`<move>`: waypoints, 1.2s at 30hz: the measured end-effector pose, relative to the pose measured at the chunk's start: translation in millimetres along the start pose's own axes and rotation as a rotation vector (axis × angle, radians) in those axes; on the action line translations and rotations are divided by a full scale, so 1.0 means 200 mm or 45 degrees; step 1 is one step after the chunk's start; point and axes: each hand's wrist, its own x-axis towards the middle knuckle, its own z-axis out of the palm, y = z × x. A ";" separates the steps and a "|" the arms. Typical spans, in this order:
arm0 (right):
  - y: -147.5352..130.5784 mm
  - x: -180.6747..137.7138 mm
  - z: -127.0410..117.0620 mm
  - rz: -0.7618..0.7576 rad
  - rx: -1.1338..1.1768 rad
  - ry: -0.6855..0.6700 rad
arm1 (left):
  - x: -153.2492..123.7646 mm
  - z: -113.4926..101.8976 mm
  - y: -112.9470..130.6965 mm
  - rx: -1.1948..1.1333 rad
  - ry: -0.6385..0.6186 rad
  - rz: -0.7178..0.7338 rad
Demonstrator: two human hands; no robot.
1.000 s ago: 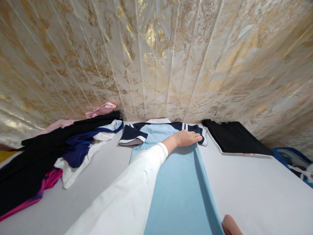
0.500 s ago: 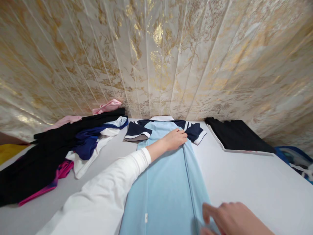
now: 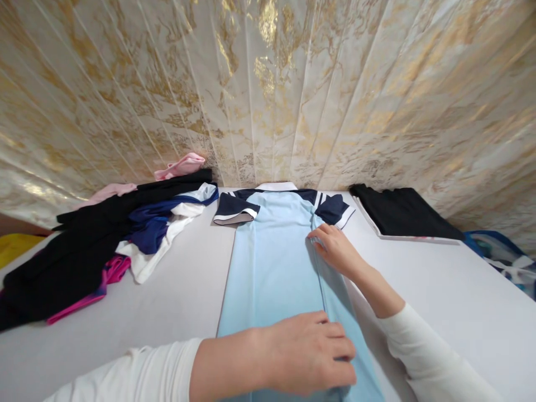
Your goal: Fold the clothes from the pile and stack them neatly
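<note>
A light blue shirt (image 3: pixel 276 262) with navy short sleeves, white trim and a white collar lies flat on the table, collar at the far side. Its right side is folded inward, leaving a long fold edge down the body. Below the right sleeve (image 3: pixel 330 209), my right hand (image 3: pixel 337 251) pinches the fabric at that fold. Nearer to me, my left hand (image 3: pixel 312 354) reaches across the lower body with its fingers curled onto the folded cloth; its fingertips are partly hidden. The hem is out of view.
Piled on the left are black clothing (image 3: pixel 79 251), a blue garment (image 3: pixel 151 229), a white one (image 3: pixel 146 268) and pink pieces (image 3: pixel 182 166). A folded black garment (image 3: pixel 406 215) lies at right on the white table (image 3: pixel 452 296). Behind hangs a gold-patterned curtain (image 3: pixel 268 123).
My left hand has moved from near the right sleeve down to the lower body. My right hand has moved up from the bottom to the fold below the sleeve.
</note>
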 end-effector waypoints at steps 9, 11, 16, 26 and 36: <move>0.01 -0.01 0.05 0.043 -0.048 0.108 | 0.09 0.03 0.03 0.073 0.157 0.192; 0.02 -0.01 0.06 0.040 -0.058 0.113 | 0.09 0.04 0.04 0.076 0.139 0.197; 0.03 -0.02 0.07 0.041 -0.076 0.112 | 0.08 0.07 0.04 0.050 0.110 0.220; 0.28 -0.01 0.02 0.280 -0.083 0.234 | 0.07 0.05 -0.03 0.174 0.080 -0.001; 0.45 0.23 -0.06 0.567 -0.180 -0.015 | 0.01 0.23 -0.07 0.447 0.180 0.029</move>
